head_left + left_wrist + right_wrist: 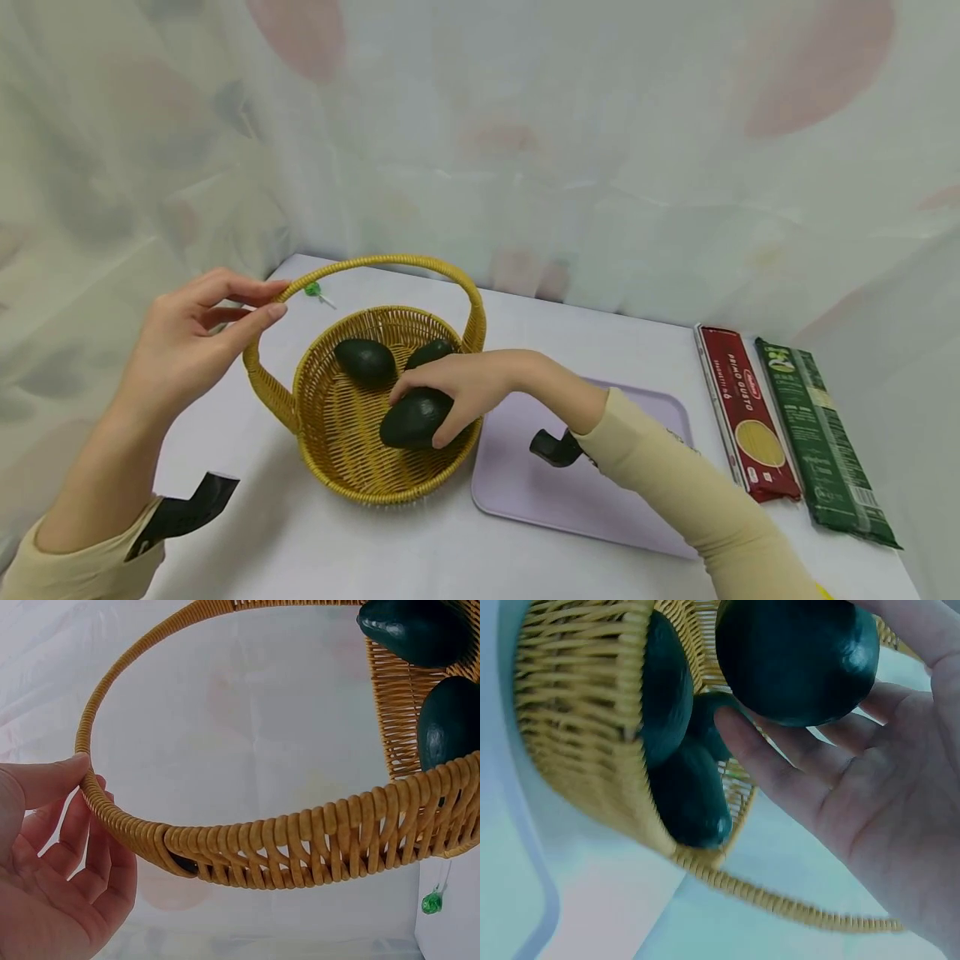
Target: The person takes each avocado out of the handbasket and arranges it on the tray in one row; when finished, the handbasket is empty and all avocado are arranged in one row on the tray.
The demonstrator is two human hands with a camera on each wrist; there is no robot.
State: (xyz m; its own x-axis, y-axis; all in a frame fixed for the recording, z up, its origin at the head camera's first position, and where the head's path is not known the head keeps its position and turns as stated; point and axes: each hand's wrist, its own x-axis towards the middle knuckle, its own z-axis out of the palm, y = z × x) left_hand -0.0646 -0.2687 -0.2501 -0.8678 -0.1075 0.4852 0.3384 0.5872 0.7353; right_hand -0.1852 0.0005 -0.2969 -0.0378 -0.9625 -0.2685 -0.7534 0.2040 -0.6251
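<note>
A yellow wicker basket (352, 450) with a tall hooped handle stands on the white table. My left hand (183, 337) pinches the handle's left side between thumb and fingers, as the left wrist view (67, 855) also shows. Inside or just above the basket, my right hand (468, 387) grips a dark green avocado (415, 419). Another avocado (365, 361) lies against the basket's far left wall, and one more avocado (431, 352) is partly hidden behind the right hand. In the right wrist view, dark avocados (690, 795) lie together below the held one.
A lilac tray (525, 492) lies right of the basket, partly under the right forearm. Farther right are a red spaghetti pack (746, 408) and a green pack (821, 433). A green lollipop (313, 289) lies behind the basket. Patterned curtains rise behind the table.
</note>
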